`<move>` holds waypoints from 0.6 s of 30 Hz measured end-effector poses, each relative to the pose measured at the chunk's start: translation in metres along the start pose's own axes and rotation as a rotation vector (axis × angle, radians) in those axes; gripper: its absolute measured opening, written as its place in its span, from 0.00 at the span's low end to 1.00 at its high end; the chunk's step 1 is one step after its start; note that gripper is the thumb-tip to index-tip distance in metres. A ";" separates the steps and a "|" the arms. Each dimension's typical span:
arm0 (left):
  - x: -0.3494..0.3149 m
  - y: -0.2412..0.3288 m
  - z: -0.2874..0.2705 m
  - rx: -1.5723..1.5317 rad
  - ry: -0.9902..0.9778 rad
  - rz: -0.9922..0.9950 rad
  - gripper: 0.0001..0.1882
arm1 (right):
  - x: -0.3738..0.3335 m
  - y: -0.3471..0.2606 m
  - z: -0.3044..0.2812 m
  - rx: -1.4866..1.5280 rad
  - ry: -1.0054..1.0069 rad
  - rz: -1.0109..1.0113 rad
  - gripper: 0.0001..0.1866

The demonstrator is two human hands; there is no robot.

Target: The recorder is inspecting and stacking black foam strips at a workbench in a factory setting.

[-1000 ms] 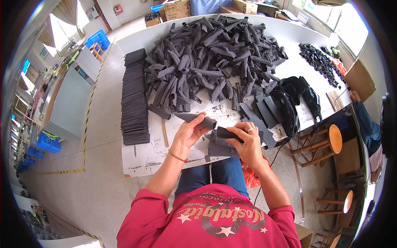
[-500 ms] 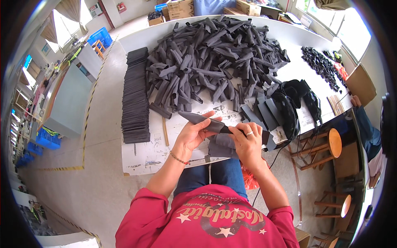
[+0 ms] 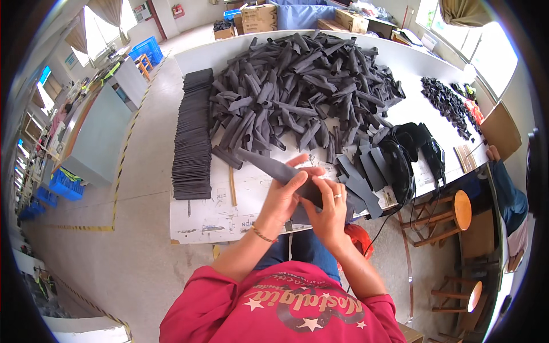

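A dark grey fabric sleeve [image 3: 264, 166], long and tapered, slants across in front of me with its narrow end toward the far left. My left hand [image 3: 284, 194] grips it around the middle, thumb on top and fingertips showing beyond. At the sleeve's near right end, my right hand [image 3: 329, 210] pinches the edge; a ring is on one finger. Under the hands, more dark fabric lies partly hidden at the table's front edge. One rolled grey piece [image 3: 224, 154] rests on the table beside a thin wooden stick [image 3: 233, 186].
A large heap of rolled grey sleeves [image 3: 303, 86] covers the table's middle. To its left stands a long neat stack of dark pieces [image 3: 193, 137]. Flat grey pieces [image 3: 361, 182] and a shiny black cabled item [image 3: 398, 157] lie right. Wooden stools [image 3: 462, 210] stand beyond the right edge.
Both hands have shifted slightly, the right drawing in closer to the left. The black rod-like part seen between the hands no longer shows. More of the sleeve now extends past my left hand.
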State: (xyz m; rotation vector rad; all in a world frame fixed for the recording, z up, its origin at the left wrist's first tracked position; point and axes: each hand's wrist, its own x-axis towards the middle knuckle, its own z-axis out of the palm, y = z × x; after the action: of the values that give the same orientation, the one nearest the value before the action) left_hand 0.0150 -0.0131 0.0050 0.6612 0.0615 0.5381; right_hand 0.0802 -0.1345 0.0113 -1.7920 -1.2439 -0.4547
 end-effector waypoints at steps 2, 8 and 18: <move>0.003 -0.013 0.002 0.002 0.039 0.033 0.19 | -0.005 -0.005 0.010 0.050 0.029 0.007 0.26; 0.002 -0.014 -0.005 0.030 0.096 0.120 0.10 | 0.005 -0.010 0.002 -0.084 -0.071 0.013 0.27; 0.001 -0.014 0.000 0.038 0.075 0.118 0.08 | 0.006 0.003 0.001 0.139 -0.166 -0.079 0.22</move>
State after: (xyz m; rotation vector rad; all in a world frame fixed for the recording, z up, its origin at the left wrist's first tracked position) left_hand 0.0218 -0.0216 -0.0035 0.6845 0.1033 0.6767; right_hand 0.0858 -0.1306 0.0137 -1.6942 -1.4291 -0.2609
